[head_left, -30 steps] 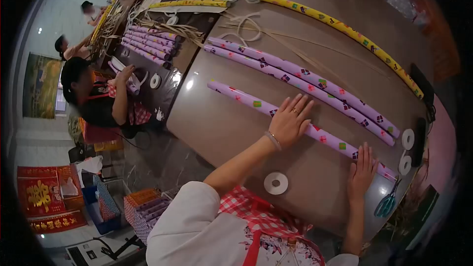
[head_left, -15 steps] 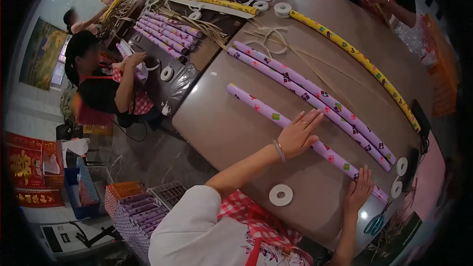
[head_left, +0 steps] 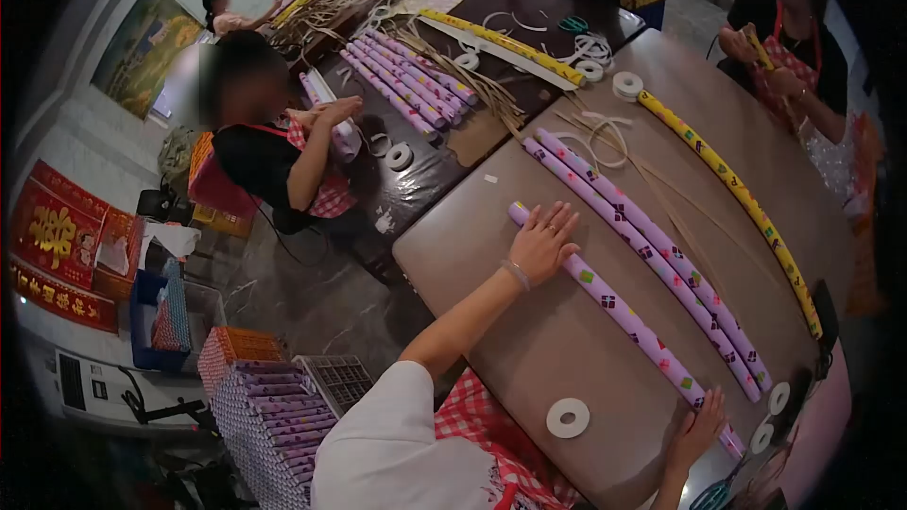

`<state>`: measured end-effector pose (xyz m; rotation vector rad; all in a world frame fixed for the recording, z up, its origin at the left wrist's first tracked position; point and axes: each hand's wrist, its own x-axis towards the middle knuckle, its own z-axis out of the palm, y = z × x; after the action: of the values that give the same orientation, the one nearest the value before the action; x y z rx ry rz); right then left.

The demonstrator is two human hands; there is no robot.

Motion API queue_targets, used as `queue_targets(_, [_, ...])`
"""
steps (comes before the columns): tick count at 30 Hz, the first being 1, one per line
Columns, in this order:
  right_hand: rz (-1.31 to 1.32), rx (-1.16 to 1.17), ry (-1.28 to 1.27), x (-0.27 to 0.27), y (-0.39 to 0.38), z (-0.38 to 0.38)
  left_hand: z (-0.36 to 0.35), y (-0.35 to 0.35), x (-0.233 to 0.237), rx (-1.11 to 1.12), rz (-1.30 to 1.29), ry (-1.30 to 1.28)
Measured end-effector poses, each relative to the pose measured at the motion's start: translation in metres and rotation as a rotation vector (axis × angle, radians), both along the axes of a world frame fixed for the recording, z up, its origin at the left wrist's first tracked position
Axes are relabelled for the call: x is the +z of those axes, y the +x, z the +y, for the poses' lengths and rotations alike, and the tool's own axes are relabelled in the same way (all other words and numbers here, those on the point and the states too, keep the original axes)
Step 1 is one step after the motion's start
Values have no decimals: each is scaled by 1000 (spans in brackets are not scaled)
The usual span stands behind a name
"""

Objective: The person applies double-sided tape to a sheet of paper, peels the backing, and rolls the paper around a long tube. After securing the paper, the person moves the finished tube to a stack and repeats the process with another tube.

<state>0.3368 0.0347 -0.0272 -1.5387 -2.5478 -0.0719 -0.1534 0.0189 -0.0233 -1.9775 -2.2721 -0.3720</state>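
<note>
A long purple patterned roll (head_left: 628, 323) lies diagonally on the brown table (head_left: 501, 321). My left hand (head_left: 543, 244) rests flat on it near its upper end, fingers spread. Near the lower end, my right hand (head_left: 701, 425) lies on the same roll with its fingers stretched out. Two more purple rolls (head_left: 652, 250) lie side by side just beyond, touching each other. A white tape ring (head_left: 568, 417) lies flat on the table nearer to my body.
A yellow roll (head_left: 737, 189) curves along the far side. Scissors (head_left: 713, 494) and tape rings (head_left: 778, 399) lie at the right edge. Co-workers sit at the left (head_left: 274, 142) and far right (head_left: 794, 57). Stacked purple rolls (head_left: 283, 416) stand in a crate on the floor.
The view has shifted. My left hand has slid along the roll from its middle toward its upper end. My right hand stays near the lower end.
</note>
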Motion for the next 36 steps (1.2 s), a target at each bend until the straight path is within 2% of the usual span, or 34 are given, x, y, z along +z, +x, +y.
queue_targets(6, [-49, 36, 52, -7, 6, 3, -1, -63, 4, 179, -14, -48])
queue_targets(8, [-44, 18, 40, -2, 3, 1, 1, -69, 9, 366, -138, -18])
queue_targets(9, [-42, -3, 24, 0, 2, 0, 0, -75, 10, 366, -135, -15])
queue_targets(11, [-30, 5, 32, -2, 3, 1, -4, -97, 4, 666, -102, 5])
queue_targets(13, [-14, 10, 40, -9, 7, 3, -12, -110, 4, 710, -103, -8])
queue_targets(15, [-20, 49, 104, -17, 12, 6, -20, -109, 3, 735, -106, 153])
queue_targets(19, [-90, 32, 85, -4, 4, 3, -25, -59, 13, 268, -135, 116])
queue_targets(20, [-76, 38, 105, -10, 7, 5, -25, -48, 9, 269, -135, 117])
queue_targets(22, [-64, 40, 125, -13, 8, 4, -23, -24, 15, 41, -107, -3])
queue_targets(26, [-72, 14, 81, -9, 6, 4, -15, -13, 1, -24, -107, -38])
queue_targets(36, [-2, 4, -21, 21, -8, 3, -8, -12, 0, 2, -120, 5])
